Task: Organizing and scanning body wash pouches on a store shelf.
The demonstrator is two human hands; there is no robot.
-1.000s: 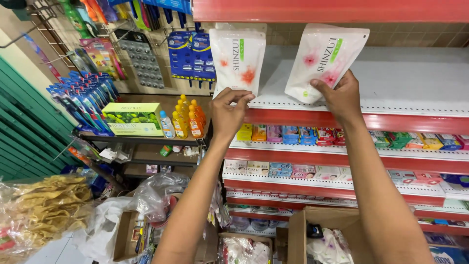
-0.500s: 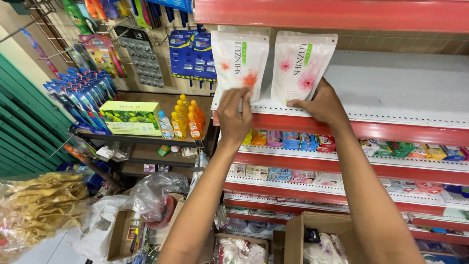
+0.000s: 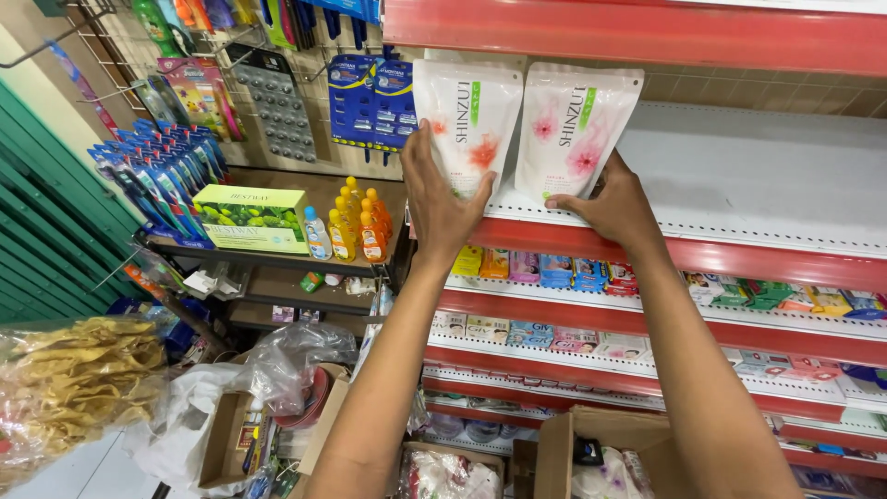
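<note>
Two white flower-printed pouches (image 3: 467,120) stand upright, touching; left hand (image 3: 442,199) and right hand (image 3: 614,205) each grip one.

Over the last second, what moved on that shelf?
The right hand slid its white pouch with pink flowers leftward along the white shelf until it stood beside the orange-flowered pouch. The left hand stayed on that pouch. Both keep their grip.
</note>
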